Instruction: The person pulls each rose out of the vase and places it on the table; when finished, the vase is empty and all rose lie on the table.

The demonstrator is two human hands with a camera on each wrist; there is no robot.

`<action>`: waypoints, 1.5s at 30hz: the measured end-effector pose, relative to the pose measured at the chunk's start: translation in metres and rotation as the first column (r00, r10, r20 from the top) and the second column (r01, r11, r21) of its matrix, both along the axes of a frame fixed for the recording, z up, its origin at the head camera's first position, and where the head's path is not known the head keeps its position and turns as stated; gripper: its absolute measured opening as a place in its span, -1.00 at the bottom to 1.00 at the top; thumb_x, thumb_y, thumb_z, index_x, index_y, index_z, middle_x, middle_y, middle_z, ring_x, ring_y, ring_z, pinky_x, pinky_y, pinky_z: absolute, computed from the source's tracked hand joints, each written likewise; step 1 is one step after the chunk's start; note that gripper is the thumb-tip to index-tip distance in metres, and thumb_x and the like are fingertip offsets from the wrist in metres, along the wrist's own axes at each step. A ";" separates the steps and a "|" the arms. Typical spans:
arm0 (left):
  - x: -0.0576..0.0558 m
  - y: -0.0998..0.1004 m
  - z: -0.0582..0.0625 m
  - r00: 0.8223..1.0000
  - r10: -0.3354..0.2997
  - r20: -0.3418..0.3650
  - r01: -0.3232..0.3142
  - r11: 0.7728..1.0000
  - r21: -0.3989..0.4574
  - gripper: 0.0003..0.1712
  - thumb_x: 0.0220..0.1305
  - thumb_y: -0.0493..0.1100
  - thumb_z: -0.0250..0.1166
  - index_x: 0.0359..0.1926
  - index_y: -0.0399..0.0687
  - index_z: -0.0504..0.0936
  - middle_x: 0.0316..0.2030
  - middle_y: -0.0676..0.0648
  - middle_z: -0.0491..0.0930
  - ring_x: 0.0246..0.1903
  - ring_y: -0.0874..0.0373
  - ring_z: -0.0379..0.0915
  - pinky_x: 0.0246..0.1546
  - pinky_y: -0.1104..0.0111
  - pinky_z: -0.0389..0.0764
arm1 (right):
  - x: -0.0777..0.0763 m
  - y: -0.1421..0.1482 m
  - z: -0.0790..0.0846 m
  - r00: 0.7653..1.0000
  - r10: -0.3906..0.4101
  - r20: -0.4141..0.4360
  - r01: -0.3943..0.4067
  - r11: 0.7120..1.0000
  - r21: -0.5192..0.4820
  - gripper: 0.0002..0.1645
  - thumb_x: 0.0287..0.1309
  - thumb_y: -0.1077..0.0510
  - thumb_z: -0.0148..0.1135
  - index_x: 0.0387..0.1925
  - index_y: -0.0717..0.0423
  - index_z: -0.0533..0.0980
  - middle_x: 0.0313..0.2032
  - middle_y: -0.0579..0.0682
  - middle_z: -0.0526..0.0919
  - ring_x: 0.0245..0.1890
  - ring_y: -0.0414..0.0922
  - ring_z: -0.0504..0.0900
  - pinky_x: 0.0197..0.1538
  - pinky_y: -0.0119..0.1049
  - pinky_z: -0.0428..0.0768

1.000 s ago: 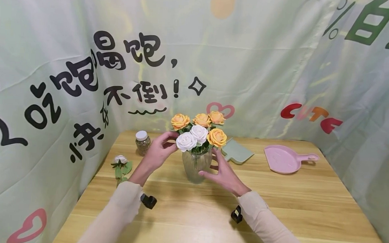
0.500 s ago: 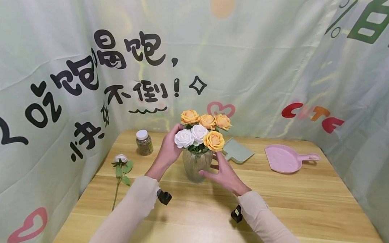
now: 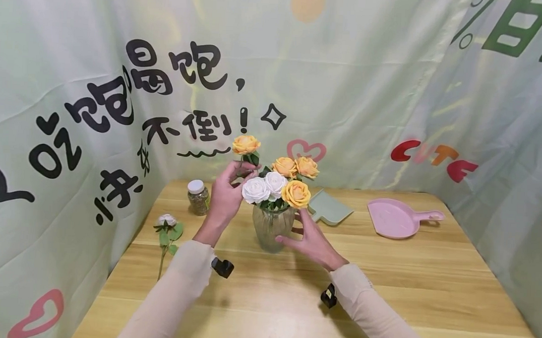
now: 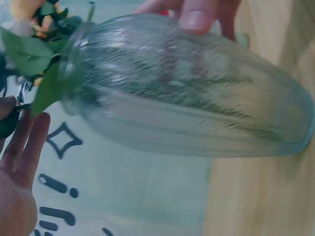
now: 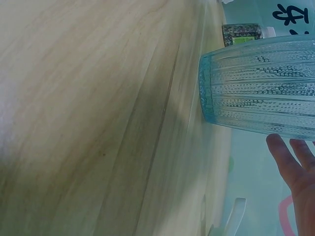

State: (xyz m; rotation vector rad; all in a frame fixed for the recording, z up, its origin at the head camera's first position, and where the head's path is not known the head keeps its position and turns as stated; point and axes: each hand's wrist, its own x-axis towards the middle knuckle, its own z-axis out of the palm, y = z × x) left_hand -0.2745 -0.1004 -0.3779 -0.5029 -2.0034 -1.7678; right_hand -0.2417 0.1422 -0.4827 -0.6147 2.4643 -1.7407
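A ribbed clear glass vase stands upright on the wooden table, filled with white roses and orange roses. My left hand pinches the stem of one orange rose, which stands higher and left of the bunch. In the left wrist view, fingers of the left hand are at a leafy stem beside the vase mouth. My right hand grips the vase from the right, thumb in front and fingers at its side. The right wrist view has the vase with fingertips against its wall.
A single white rose with a leafy stem lies at the table's left. Behind it stands a white-lidded jar. A grey-green dustpan-shaped piece and a pink one lie at the back right. Printed cloth hangs around the table.
My left hand has gone from the left of the bunch to its edge and back out leftward, lifting one orange rose up and left. The right hand stays on the vase.
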 end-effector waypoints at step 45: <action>0.042 -0.173 -0.092 0.816 0.041 0.577 0.145 0.951 -0.272 -0.52 0.60 -0.27 0.28 0.44 -0.29 0.49 0.42 -0.44 0.44 -0.10 -0.05 0.78 -0.11 0.19 0.90 | -0.003 0.002 -0.004 1.000 -0.014 -0.005 0.014 1.000 0.006 0.23 0.23 -0.14 0.64 0.69 -0.20 0.06 0.60 0.09 0.28 0.59 0.25 0.36 0.45 0.23 0.61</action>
